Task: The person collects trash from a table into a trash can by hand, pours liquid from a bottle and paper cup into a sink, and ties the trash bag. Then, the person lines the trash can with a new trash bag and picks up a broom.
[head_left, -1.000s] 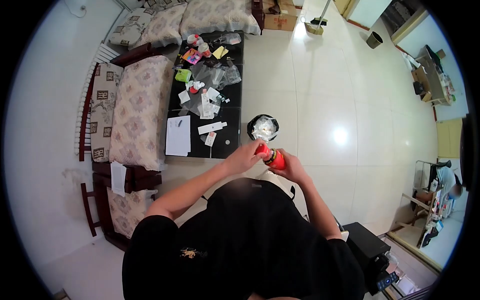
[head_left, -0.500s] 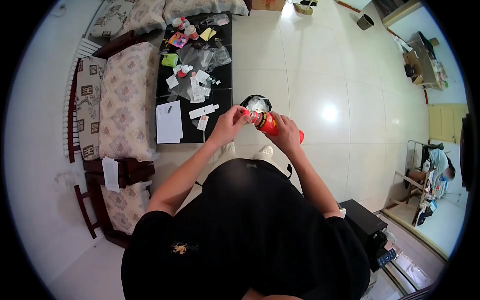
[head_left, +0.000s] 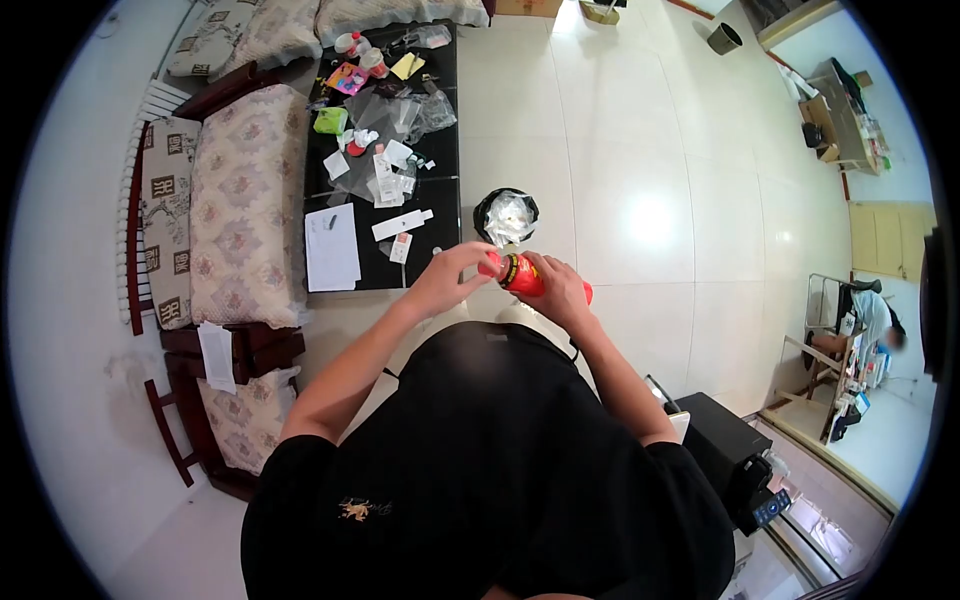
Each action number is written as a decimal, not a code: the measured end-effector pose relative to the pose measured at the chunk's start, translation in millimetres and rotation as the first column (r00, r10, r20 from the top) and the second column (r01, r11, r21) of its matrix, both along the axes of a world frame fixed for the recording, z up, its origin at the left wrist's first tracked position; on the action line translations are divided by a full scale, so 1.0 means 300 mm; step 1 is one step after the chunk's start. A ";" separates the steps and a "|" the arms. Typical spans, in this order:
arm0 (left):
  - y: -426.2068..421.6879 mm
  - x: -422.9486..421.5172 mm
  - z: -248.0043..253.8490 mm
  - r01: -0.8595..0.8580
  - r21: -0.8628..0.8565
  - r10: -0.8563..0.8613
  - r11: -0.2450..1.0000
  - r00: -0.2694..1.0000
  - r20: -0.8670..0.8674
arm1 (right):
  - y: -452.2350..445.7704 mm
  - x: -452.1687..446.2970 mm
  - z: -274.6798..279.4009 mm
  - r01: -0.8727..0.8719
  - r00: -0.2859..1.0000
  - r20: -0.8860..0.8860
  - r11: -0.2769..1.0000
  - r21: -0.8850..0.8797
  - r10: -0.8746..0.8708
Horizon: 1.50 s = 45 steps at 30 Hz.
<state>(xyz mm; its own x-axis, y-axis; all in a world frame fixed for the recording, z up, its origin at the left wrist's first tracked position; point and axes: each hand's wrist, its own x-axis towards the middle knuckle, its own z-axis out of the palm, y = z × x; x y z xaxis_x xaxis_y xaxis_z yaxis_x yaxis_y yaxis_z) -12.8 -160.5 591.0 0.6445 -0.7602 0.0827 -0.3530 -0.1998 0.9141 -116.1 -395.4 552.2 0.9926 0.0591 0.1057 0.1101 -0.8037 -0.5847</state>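
Note:
A red drink bottle (head_left: 522, 275) with a black-and-yellow band near its neck lies tilted in front of my body. Its body is wrapped by my right hand (head_left: 564, 294), which is closed round it. At the neck end, the fingers of my left hand (head_left: 452, 279) are curled about the red cap (head_left: 490, 264). Whether the cap is still joined to the neck is hard to make out. Just beyond the hands, a bin (head_left: 479, 214) lined with a black bag stands on the floor, with crumpled clear plastic (head_left: 511, 217) inside.
To the left, a black table (head_left: 423, 260) carries papers (head_left: 332, 250), a white box (head_left: 402, 225), plastic wrappers and cups. A patterned sofa (head_left: 247, 210) stands beyond it. Behind my right arm is a black cabinet (head_left: 712, 432). Far right, a person (head_left: 874, 318) sits near a wooden frame.
Both hands and the bottle have come closer to my body. More of the bin now shows beyond them. The whole view has shifted slightly.

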 end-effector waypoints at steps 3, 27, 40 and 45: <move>-0.004 -0.026 -0.028 -0.103 -0.063 0.096 0.993 0.991 -0.095 | 0.016 -0.011 -0.001 0.004 1.000 -0.002 1.000 0.019 -0.004; 0.142 0.097 0.060 0.401 0.041 -0.333 0.915 0.694 0.638 | 0.019 0.184 0.212 -0.193 0.534 -0.632 0.809 0.556 0.562; -0.106 0.213 -0.399 0.072 0.261 -0.108 0.963 0.986 0.127 | -0.097 0.150 -0.230 0.078 0.960 -0.281 0.970 0.230 -0.011; -0.363 0.345 -0.931 -0.031 0.508 -0.044 0.861 0.990 0.135 | -0.234 0.082 -0.552 0.278 0.852 -0.522 0.874 0.398 -0.033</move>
<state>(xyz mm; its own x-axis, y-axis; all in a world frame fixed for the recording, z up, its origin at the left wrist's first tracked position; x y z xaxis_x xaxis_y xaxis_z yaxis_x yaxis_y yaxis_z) 90.8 -269.3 311.6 0.6501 -0.7244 -0.2293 -0.4696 -0.6203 0.6282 -91.6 -465.6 386.5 0.9091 -0.0318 -0.4153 -0.3887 -0.4233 -0.8184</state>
